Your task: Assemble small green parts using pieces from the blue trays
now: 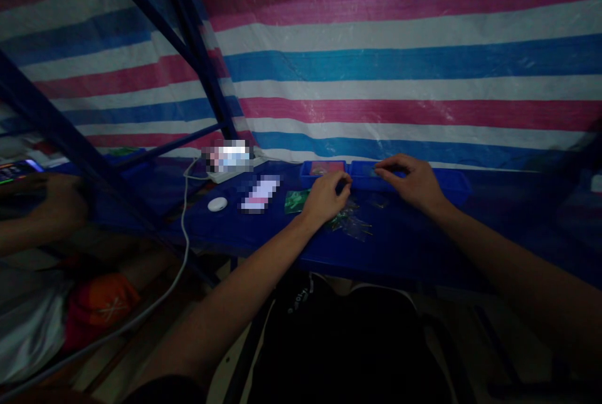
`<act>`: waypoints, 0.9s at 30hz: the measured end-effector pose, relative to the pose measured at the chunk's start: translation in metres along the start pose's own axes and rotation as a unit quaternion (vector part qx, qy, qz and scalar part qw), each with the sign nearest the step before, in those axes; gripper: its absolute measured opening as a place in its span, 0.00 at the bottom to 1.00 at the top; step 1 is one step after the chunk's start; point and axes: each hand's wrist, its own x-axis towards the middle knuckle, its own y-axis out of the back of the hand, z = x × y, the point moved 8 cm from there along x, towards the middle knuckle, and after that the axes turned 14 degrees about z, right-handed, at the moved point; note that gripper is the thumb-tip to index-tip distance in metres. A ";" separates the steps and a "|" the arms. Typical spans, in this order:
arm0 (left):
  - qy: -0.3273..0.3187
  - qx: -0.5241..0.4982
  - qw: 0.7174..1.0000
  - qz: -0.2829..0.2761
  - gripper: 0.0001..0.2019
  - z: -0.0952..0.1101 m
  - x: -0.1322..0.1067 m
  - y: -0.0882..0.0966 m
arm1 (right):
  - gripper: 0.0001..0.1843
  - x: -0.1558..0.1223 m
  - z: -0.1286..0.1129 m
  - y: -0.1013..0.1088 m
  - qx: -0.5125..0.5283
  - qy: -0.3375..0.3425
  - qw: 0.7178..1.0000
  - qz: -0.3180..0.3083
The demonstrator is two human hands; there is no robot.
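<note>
My left hand (326, 197) rests on the blue table (414, 241), fingers curled, at the front edge of a small blue tray (324, 169) with a reddish inside. Whether it pinches anything is too dark to tell. My right hand (414, 181) hovers over a second blue tray (454, 184), thumb and fingers pinched at a small dark piece (371, 171) on its left end. Clear plastic bags (355, 225) lie under and between my hands. A green packet (296, 201) lies left of my left hand.
A white power strip (226, 169) with a cable (181, 253), a white round puck (217, 204) and a blurred phone-like thing (261, 194) lie at left. Another person's hand (56, 203) holds a lit phone (16, 170) at far left. A striped tarp (376, 65) backs the table.
</note>
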 end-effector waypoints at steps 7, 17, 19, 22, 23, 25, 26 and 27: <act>-0.021 0.044 0.998 -0.049 0.08 -0.006 -0.005 -0.010 | 0.12 0.024 0.041 0.043 -0.266 0.109 0.958 0.015; -0.018 0.060 0.996 -0.070 0.10 -0.007 -0.006 -0.013 | 0.17 0.001 0.017 0.006 -0.118 0.024 0.974 -0.191; -0.017 0.058 0.996 -0.069 0.10 -0.005 -0.005 -0.012 | 0.19 -0.017 0.005 -0.011 -0.040 -0.037 0.953 -0.299; -0.036 0.044 0.995 -0.087 0.08 0.005 -0.006 -0.010 | 0.25 -0.043 -0.006 -0.028 0.031 -0.091 0.907 -0.411; -0.052 0.031 0.993 -0.103 0.08 0.011 -0.007 -0.009 | 0.26 -0.049 -0.008 -0.032 0.042 -0.096 0.897 -0.430; -0.092 -0.008 0.985 -0.145 0.10 0.027 -0.012 -0.006 | 0.28 -0.056 -0.010 -0.038 0.048 -0.095 0.886 -0.452; -0.109 -0.025 0.980 -0.166 0.11 0.034 -0.015 -0.003 | 0.29 -0.059 -0.010 -0.040 0.045 -0.090 0.882 -0.460; -0.122 -0.035 0.975 -0.184 0.12 0.040 -0.018 0.000 | 0.29 -0.060 -0.011 -0.042 0.041 -0.084 0.881 -0.464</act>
